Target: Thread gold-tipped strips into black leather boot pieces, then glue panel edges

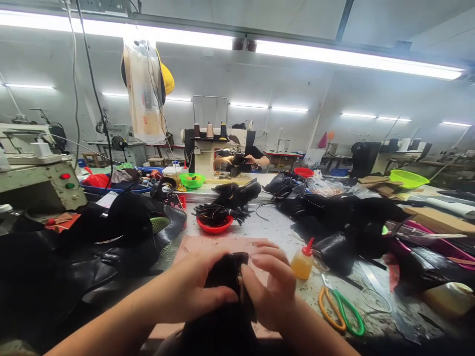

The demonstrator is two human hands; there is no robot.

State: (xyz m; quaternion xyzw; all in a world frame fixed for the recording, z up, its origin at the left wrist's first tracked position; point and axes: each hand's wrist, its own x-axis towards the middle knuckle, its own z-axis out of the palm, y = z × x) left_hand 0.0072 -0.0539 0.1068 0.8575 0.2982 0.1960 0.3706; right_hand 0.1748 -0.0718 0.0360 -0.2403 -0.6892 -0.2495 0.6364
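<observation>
Both of my hands are on a black leather piece [222, 324], folded and standing up in front of me over a pink board [196, 245]. My left hand [193, 287] grips it from the left, thumb across the near face. At its upper right edge, my right hand [269, 279] pinches the material between thumb and fingers, the other fingers raised and curled. A thin, lighter line runs down the pinched edge. The lower part of the piece is dark and hard to make out. Right of the board stands a small bottle of amber liquid [301, 264] with a red nozzle.
Scissors [340, 311] with orange and green handles lie right of my right forearm. Behind the board, a red bowl [215, 227] holds black strips. Black leather heaps [122, 247] crowd the left side, with more at right [341, 217]. A co-worker's hands [256, 159] show behind a sewing machine [206, 153].
</observation>
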